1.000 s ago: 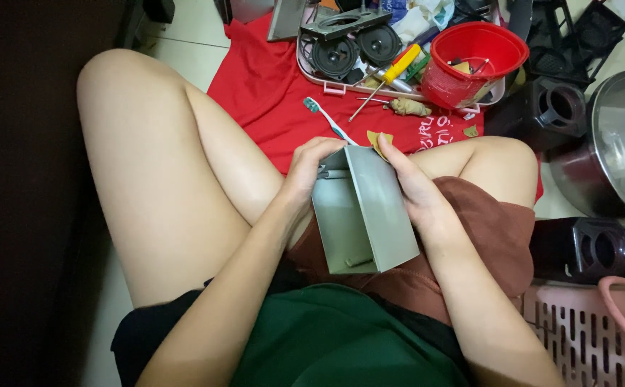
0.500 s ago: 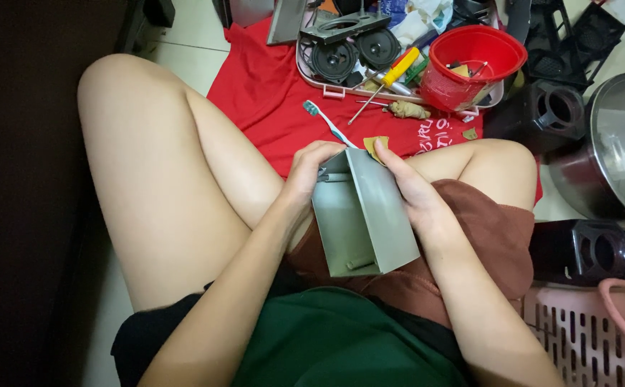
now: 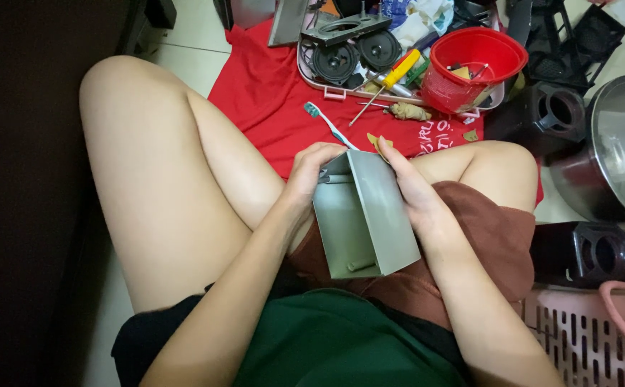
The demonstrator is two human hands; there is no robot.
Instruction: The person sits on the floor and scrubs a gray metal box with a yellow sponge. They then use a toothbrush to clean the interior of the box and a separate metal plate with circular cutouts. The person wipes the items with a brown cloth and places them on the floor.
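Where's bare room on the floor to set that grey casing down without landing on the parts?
Both the left hand and right hand hold the grey metal casing. The freest patch is the red cloth between the toothbrush, the raised knee and the pale tile. It is crowded around the speaker tray, screwdriver and red bucket.

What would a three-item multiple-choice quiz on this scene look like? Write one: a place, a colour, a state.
1. Where does the toothbrush lie?
A. in the red bucket
B. on the red cloth
C. in the pink basket

2. What colour is the screwdriver handle?
A. yellow
B. blue
C. black

3. How is the grey metal box held?
A. by the left hand alone
B. by neither hand
C. by both hands

Answers:
1 B, it rests on the red cloth past the knees.
2 A, the handle is yellow.
3 C, the left hand and the right hand grip its two sides.
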